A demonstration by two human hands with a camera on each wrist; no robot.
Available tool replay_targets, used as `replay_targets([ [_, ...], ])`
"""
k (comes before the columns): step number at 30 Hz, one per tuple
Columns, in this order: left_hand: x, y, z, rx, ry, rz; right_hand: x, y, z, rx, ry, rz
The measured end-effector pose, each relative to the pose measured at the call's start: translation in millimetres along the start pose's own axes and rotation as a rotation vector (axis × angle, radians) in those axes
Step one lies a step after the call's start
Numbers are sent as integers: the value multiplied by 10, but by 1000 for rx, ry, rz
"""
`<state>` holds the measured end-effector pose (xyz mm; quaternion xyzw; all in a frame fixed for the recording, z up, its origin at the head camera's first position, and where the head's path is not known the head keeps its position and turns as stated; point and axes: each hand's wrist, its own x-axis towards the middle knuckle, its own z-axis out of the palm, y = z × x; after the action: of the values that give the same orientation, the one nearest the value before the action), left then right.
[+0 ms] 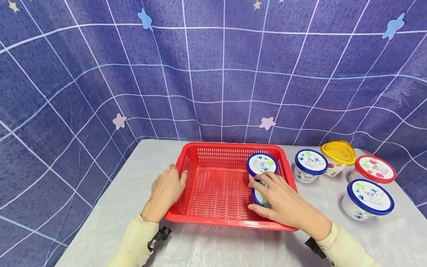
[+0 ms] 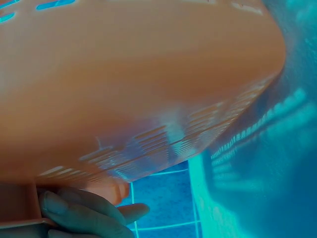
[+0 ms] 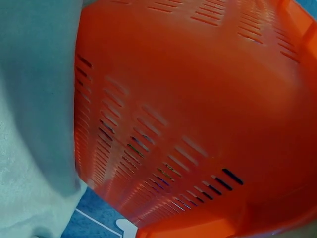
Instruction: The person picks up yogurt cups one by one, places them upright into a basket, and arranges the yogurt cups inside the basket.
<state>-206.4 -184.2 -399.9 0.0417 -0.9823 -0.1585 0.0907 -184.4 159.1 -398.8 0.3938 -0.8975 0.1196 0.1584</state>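
Near tub (image 1: 260,199): in basket, right-hand end, near half; partly covered by the right hand (image 1: 278,200). Blue lid rim, green and white print showing; no writing legible on the exposed part.

Far tub (image 1: 262,165): same end, just beyond it. White lid, blue rim, printed blue berries and green leaf; lettering too small to read.

Basket (image 1: 213,189): red plastic, rectangular, rounded corners, slotted walls and floor, smooth glossy rim. Bright slots and solid band of the outer wall visible in both wrist views.

Right hand: palm down, reaching over the basket's right near corner. Thumb at near side of the near tub, fingers spread across the lid's far part. Cannot tell whether it grips or merely touches.

Left hand (image 1: 165,191): clamped on the basket's left wall, thumb inside, fingers outside. Hands well apart.

Right of basket, on the pale, slightly shiny table (image 1: 207,244): small blue-lidded tub (image 1: 310,163); yellow-lidded tub (image 1: 338,152), lid glossy; red-lidded tub (image 1: 376,169), red fruit print; large blue-lidded tub (image 1: 370,196), nearest, dark characters on lid, not reliably legible.

Behind: purple-blue curtain (image 1: 207,85), pale grid lines, stars, soft folds. Sleeves (image 1: 133,243) cream.
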Motion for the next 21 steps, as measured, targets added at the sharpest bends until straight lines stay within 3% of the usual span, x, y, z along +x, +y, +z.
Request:
replay_targets([
  [13, -8, -3, 5, -27, -11, -3, -6, 13, 3, 7, 16, -27],
  [21, -6, -19, 0, -10, -13, -7, -89, 62, -52, 31, 74, 44],
])
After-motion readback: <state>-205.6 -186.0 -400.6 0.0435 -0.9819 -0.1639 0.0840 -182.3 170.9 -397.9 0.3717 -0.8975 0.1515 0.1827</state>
